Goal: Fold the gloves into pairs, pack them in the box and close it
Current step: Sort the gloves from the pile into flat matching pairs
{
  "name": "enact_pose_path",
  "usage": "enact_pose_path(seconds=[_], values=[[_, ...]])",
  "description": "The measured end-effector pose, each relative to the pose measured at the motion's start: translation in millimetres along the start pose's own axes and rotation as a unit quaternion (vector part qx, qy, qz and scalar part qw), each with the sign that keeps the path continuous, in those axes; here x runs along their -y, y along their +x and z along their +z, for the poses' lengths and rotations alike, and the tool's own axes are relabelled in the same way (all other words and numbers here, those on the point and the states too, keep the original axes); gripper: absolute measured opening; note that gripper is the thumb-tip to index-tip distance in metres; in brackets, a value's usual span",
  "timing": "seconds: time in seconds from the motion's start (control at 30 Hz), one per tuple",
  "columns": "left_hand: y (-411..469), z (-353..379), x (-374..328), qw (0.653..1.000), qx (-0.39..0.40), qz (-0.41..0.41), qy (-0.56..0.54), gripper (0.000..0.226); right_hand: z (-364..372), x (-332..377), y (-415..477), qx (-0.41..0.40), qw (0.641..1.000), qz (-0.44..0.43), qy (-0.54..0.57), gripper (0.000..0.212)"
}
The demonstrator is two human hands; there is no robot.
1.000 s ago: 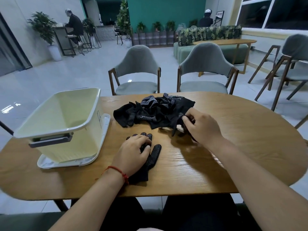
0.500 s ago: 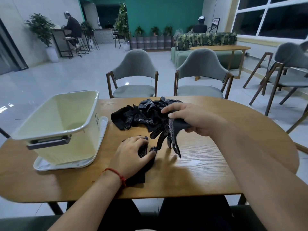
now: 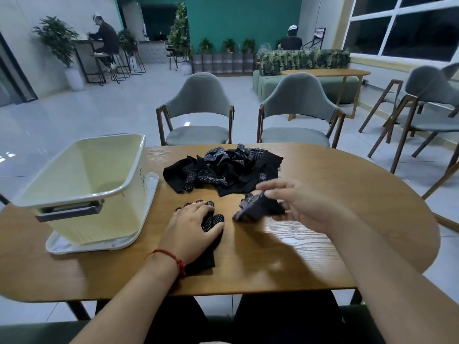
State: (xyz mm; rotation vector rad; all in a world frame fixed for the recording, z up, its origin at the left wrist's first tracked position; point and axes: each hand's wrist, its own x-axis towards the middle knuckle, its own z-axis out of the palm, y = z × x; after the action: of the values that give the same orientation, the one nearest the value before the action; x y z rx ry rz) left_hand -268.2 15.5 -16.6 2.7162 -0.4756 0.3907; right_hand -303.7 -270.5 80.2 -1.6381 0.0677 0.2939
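Left hand (image 3: pixel 191 227) hides much of flat glove (image 3: pixel 214 220); held glove (image 3: pixel 258 207) blurred.

Worktop (image 3: pixel 347 194): bare wood across the right side and lower left of frame. Obstacles: open box (image 3: pixel 99 224) at left, its mouth unobstructed from above; glove pile (image 3: pixel 231 175) at centre. Narrow bare strip between box and pile.

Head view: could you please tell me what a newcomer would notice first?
The right hand holds a black dotted glove over the table, while the left hand presses flat on a second glove beside it. Behind them lies a heap of gloves, and an open pale yellow box stands at the left on a white lid.
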Motion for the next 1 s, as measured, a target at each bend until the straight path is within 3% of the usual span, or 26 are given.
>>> enact_pose_path(seconds=[0.13,0.27,0.4,0.43,0.53,0.57,0.63,0.73,0.83,1.0], values=[[0.0,-0.6,-0.9,1.0,0.006,-0.004,0.007,0.065,-8.2,-11.1,-10.4,-0.016,0.984,0.055,-0.171,0.014],[-0.2,-2.0,-2.0,1.0,0.011,-0.004,0.011,0.067,-11.7,-15.4,-7.3,-0.053,0.952,0.045,-0.3,0.009],[-0.6,-3.4,-3.4,1.0,0.014,-0.006,0.011,0.066,-11.2,-23.8,-1.9,-0.032,0.921,0.082,-0.381,0.018],[-0.6,-3.4,-3.6,1.0,0.012,-0.005,0.01,0.064,-10.4,-24.8,-2.9,-0.042,0.905,0.083,-0.415,0.022],[-1.2,-2.7,-3.5,1.0,0.003,-0.002,0.004,0.057,-3.7,-23.8,-8.8,-0.129,0.802,0.025,-0.583,0.036],[-1.4,-2.9,-3.5,1.0,0.002,0.0,0.006,0.058,0.9,-23.9,-9.2,-0.153,0.783,-0.007,-0.603,0.039],[-1.3,-2.4,-3.3,1.0,0.012,0.002,0.014,0.059,11.0,-26.2,-7.2,-0.17,0.782,-0.078,-0.594,0.041],[-0.8,-2.9,-3.1,1.0,0.024,0.001,0.016,0.064,24.7,-37.6,4.8,-0.128,0.792,-0.18,-0.569,0.046],[0.6,-2.6,-4.0,0.997,0.071,-0.009,0.031,0.07,39.4,-53.7,20.1,-0.082,0.804,-0.172,-0.563,0.059],[7.2,-2.0,-6.5,0.98,0.175,-0.023,0.088,0.079,53.9,-77.1,36.6,-0.086,0.804,-0.117,-0.576,0.073]])
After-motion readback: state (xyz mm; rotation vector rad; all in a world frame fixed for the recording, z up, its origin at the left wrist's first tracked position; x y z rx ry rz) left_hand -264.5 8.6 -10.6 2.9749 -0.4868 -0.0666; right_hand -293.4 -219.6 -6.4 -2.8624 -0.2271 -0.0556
